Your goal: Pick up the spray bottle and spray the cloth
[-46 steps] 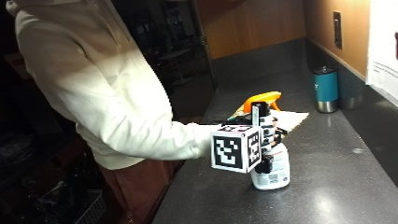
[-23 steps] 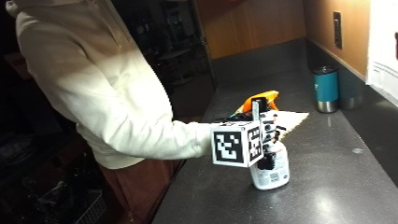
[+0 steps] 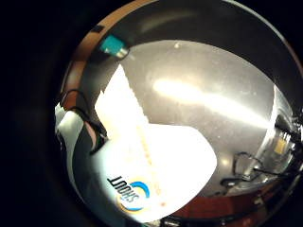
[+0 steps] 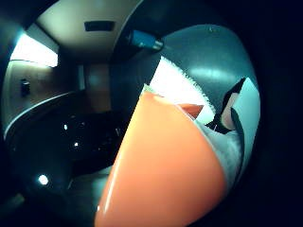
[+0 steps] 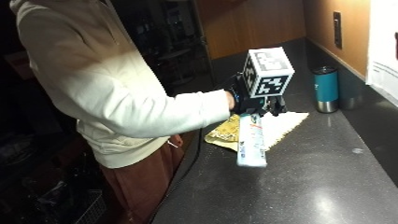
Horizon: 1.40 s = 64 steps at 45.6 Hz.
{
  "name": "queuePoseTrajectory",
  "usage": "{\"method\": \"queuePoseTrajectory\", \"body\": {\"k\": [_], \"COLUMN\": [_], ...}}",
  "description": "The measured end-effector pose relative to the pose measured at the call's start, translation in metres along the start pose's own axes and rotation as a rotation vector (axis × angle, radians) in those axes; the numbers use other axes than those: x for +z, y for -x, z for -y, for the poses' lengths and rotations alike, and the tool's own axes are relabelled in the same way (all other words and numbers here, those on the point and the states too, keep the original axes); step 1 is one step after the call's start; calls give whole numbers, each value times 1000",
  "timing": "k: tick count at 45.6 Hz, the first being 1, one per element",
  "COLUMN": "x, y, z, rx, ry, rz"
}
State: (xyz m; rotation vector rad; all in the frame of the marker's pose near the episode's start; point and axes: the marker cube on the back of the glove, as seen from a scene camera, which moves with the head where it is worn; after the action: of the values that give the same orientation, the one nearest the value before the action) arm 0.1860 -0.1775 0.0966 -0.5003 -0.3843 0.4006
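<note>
The spray bottle (image 5: 252, 142) hangs in the air above the dark counter (image 5: 311, 186), its white body pointing down and its base clear of the surface; its upper part is hidden inside the gloved right hand (image 5: 252, 100), whose fingers are curled round the neck and head; the bottle's lower end hangs in front of the near edge of the cloth (image 5: 280, 126), which lies flat on the counter, pale on the side nearer the wall and yellowish and rumpled at the end nearer the person; in the thumb side palm view the orange spray head (image 4: 161, 175) fills much of the picture, close to the palm, with the pale cloth (image 4: 177, 85) beyond it; in the little finger side palm view the white body with its printed label (image 3: 142, 179) lies close under the palm, the cloth's (image 3: 118, 106) frayed edge running out from behind it over the speckled counter (image 3: 213, 94).

Half a second ago the bottle stood on the counter with the hand closed about its top; now it has been lifted off the surface and hangs over the cloth's near side, and the hand sits higher and nearer the wall; the cloth lies where it lay.

A teal tumbler (image 5: 326, 88) stands upright near the wall, beyond the cloth and apart from it.
</note>
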Motion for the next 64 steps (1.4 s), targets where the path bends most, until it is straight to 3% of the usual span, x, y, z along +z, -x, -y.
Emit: {"method": "queuePoseTrajectory", "body": {"k": [12, 25, 32, 54, 64], "x": [16, 69, 97, 97, 80], "y": [54, 85, 80, 121, 158], "z": [10, 9, 4, -1, 0], "rx": [19, 181, 234, 237, 85], "ry": [210, 348, 340, 298, 157], "rz": [-264, -597, -607, -673, -429]}}
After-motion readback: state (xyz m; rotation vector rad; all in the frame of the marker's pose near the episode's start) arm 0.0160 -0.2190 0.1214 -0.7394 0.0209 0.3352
